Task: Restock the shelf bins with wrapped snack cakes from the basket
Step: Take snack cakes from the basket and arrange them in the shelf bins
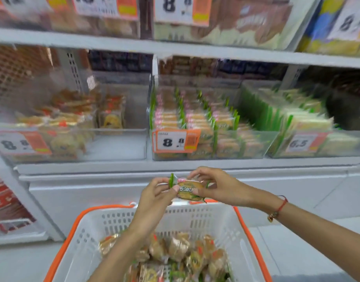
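A wrapped snack cake (187, 189) with green-edged clear wrapping hangs above the basket, held between both hands. My left hand (154, 197) pinches its left end and my right hand (213, 185) pinches its right end. Below them stands a white basket (195, 215) with an orange rim, holding several more wrapped cakes (181, 253). Straight ahead on the shelf, a clear bin (256, 145) holds neat rows of green-edged cakes (195, 121). To its left, another clear bin (118, 147) holds a loose pile of orange-wrapped cakes (69, 123) and has bare room at its right side.
A third bin (337, 143) of pale green-edged packs stands at the right, tagged 6.5. Price tags reading 8.8 (175, 141) hang on the bin fronts. A white shelf ledge (175, 165) runs between bins and basket. An upper shelf (175, 47) carries more packaged goods.
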A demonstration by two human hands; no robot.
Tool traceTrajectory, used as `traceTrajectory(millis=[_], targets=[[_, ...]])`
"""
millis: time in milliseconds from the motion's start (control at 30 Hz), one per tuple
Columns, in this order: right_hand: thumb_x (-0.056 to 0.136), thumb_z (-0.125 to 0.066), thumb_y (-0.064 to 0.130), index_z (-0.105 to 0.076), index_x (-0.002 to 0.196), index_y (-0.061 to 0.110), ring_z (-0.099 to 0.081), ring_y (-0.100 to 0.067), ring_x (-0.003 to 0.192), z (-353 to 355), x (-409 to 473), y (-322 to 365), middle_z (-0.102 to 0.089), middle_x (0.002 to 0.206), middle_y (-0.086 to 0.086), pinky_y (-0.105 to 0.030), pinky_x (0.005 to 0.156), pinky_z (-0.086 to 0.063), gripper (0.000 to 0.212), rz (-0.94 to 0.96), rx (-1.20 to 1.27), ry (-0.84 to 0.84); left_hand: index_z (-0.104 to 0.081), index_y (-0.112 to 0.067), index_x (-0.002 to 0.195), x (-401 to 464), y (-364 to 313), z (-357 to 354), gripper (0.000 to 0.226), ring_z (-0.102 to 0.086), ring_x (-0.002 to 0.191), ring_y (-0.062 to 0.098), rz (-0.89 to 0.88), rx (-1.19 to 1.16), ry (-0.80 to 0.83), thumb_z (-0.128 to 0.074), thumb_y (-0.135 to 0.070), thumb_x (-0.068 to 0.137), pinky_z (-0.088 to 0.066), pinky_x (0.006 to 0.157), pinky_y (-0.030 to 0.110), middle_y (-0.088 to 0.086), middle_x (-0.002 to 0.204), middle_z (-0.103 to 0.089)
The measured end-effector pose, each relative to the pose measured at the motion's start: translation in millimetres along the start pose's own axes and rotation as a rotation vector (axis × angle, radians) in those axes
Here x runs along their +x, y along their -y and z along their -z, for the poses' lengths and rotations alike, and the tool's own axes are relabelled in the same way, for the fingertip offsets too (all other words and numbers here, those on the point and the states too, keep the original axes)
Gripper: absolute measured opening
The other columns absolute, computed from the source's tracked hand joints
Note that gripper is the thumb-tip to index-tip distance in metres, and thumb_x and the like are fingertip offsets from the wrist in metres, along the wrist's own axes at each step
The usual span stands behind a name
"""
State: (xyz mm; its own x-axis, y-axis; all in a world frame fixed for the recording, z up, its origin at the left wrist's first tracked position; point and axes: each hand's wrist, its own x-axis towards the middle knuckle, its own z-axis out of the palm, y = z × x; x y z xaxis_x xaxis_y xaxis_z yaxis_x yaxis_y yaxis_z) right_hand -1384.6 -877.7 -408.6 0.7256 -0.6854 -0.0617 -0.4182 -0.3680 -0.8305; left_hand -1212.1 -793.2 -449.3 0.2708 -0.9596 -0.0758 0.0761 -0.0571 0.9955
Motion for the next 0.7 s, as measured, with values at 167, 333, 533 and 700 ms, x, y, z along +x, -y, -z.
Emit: traceTrajectory(millis=[167, 333, 533, 700], targets=[[0.089, -0.066, 0.011, -0.06, 0.106, 0.028, -0.06, -0.011, 0.097, 42.2, -1.5, 23.7, -0.063, 0.106, 0.011, -0.022, 0.076, -0.052, 0.025, 0.224, -0.002, -0.248, -0.061, -0.027, 0.103, 17.3, -53.5, -12.4, 0.031, -0.059, 0.096, -0.005, -0.398, 0.21, -0.2, -0.077, -0.02, 0.077, -0.042, 0.084, 0.013, -0.013, 0.103, -0.065], [0.089, -0.065, 0.007, -0.064, 0.111, 0.019, -0.058, -0.009, 0.096, 101.9, -3.0, 23.5, -0.063, 0.105, 0.004, -0.02, 0.079, -0.048, 0.025, 0.329, -0.187, -0.644, -0.035, -0.018, 0.142, 47.2, -93.6, -1.5, 0.09, -0.026, 0.137, 0.014, -0.62, 0.608, -0.396, -0.083, -0.035, 0.068, -0.021, 0.111, 0.026, 0.0, 0.148, -0.029], [0.089, -0.065, 0.016, -0.064, 0.107, 0.034, -0.057, -0.012, 0.097, 161.7, 12.8, 15.2, -0.061, 0.104, -0.002, -0.016, 0.081, -0.043, 0.025, 0.093, -0.473, -0.622, -0.016, -0.016, 0.151, 72.9, -102.6, -1.2, 0.113, -0.028, 0.138, 0.019, -0.509, 0.769, -0.359, -0.082, -0.048, 0.065, -0.033, 0.107, 0.034, 0.002, 0.153, -0.024], [0.083, -0.073, 0.021, -0.071, 0.101, 0.027, -0.057, -0.017, 0.091, 154.5, 39.9, 18.6, -0.058, 0.094, 0.003, -0.03, 0.083, -0.048, 0.018, 0.023, -0.57, -0.489, -0.025, -0.016, 0.148, 78.4, -99.6, 0.4, 0.113, -0.037, 0.134, 0.02, -0.501, 0.749, -0.401, -0.083, -0.053, 0.059, -0.037, 0.104, 0.035, 0.002, 0.15, -0.031]])
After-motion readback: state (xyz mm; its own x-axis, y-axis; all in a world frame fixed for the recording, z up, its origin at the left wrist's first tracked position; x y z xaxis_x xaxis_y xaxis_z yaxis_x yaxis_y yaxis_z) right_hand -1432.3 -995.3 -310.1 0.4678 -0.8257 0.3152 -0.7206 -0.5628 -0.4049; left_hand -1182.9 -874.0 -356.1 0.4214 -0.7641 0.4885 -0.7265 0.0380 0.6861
